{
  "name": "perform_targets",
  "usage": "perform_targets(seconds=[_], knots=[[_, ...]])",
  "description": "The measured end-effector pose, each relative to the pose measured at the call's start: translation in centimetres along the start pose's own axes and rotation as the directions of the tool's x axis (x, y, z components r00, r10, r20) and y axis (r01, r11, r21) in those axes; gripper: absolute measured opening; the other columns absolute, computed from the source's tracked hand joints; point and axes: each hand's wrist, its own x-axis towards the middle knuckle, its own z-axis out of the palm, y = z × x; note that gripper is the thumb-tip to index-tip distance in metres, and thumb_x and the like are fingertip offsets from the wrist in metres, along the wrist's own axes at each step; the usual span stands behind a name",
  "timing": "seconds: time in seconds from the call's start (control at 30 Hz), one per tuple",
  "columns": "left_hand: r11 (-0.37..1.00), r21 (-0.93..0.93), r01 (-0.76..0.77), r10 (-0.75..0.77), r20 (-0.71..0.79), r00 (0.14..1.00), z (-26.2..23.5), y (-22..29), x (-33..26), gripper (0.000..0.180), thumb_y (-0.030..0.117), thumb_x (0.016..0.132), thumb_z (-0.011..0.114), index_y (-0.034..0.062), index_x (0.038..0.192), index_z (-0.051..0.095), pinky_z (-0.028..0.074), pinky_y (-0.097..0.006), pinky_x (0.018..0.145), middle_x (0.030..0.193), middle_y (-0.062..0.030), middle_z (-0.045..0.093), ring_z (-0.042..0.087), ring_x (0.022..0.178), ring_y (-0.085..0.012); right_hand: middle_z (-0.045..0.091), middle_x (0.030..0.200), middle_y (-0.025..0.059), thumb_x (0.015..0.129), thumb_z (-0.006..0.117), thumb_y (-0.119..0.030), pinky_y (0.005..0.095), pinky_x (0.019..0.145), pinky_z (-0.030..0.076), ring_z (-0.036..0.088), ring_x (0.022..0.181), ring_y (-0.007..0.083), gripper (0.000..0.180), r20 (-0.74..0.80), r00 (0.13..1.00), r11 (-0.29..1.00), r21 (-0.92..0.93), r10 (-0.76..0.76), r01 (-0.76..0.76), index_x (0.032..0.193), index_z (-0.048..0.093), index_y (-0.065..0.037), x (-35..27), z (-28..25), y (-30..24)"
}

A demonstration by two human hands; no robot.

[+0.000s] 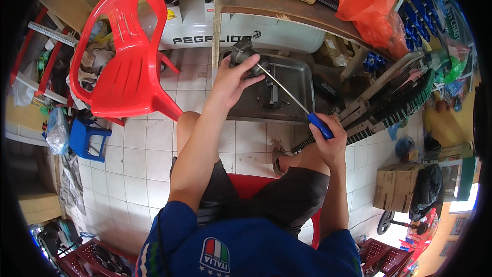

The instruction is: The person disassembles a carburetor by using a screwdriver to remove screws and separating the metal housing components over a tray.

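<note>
My left hand (233, 79) is closed around a dark grey metal part (243, 51), its exact kind unclear, raised over the near left side of a metal tray (309, 79). In my right hand (330, 141) is the blue handle of a long screwdriver (287, 91). The shaft runs up and left, and its tip meets the metal part beside my left thumb. Whether the tip sits in a screw is hidden. Below, inside the tray, lie a metal bracket-like piece (273, 92) and some small dark bits.
A red plastic chair (120, 87) stands at left, with a small blue stool (89, 136) beside it. A wooden shelf (287, 7) overhangs the tray, holding a cardboard box and an orange bag (366, 5). Behind lies a white tank (200, 33). Metal rails (379, 92) lean at right.
</note>
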Motion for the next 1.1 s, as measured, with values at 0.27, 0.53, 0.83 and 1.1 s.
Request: perform_targets(seconds=[0.27, 0.53, 0.83, 1.1], knots=[[0.999, -0.008, 0.038, -0.038, -0.004, 0.999, 0.1, -0.2, -0.1, 0.073, -0.001, 0.078, 0.083, 0.0012, 0.132, 0.034, 0.061, -0.052, 0.089, 0.112, -0.0147, 0.063, 0.068, 0.101, -0.0262, 0.067, 0.096, 0.0116, 0.085, 0.076, -0.008, 0.0307, 0.075, 0.052, 0.066, 0.084, 0.0235, 0.028, 0.007, 0.996, 0.996, 0.025, -0.086, 0.085, 0.112, 0.07, -0.003, 0.7, -0.4, -0.3], [0.999, -0.007, 0.033, -0.033, -0.039, 0.999, 0.1, -0.4, 0.0, 0.076, -0.002, 0.079, 0.082, 0.002, 0.134, 0.029, 0.061, -0.053, 0.089, 0.112, -0.0154, 0.063, 0.067, 0.102, -0.0266, 0.067, 0.096, 0.0117, 0.086, 0.076, -0.008, 0.0307, 0.074, 0.052, 0.066, 0.083, 0.0231, 0.027, -0.001, 0.995, 0.995, 0.02, -0.102, 0.102, 0.112, 0.071, -0.003, 1.0, -0.3, -0.3], [1.0, -0.016, 0.024, -0.024, -0.038, 0.999, -0.1, -0.6, 0.1, 0.074, -0.002, 0.08, 0.081, 0.003, 0.134, 0.029, 0.061, -0.054, 0.088, 0.112, -0.0153, 0.063, 0.067, 0.101, -0.0274, 0.067, 0.096, 0.0116, 0.086, 0.076, -0.009, 0.0309, 0.073, 0.052, 0.066, 0.083, 0.0234, 0.027, 0.01, 0.997, 0.997, 0.012, -0.071, 0.07, 0.112, 0.071, -0.003, 0.9, -0.4, -0.8], [1.0, -0.002, -0.007, 0.007, -0.056, 0.998, 0.0, -0.6, -0.1, 0.069, 0.001, 0.082, 0.08, 0.0033, 0.132, 0.032, 0.062, -0.052, 0.087, 0.111, -0.0144, 0.063, 0.067, 0.1, -0.027, 0.067, 0.096, 0.0116, 0.086, 0.076, -0.011, 0.0312, 0.073, 0.052, 0.067, 0.082, 0.0234, 0.027, 0.011, 0.997, 0.997, 0.009, -0.076, 0.076, 0.111, 0.07, -0.003, 0.8, -0.4, -1.0]])
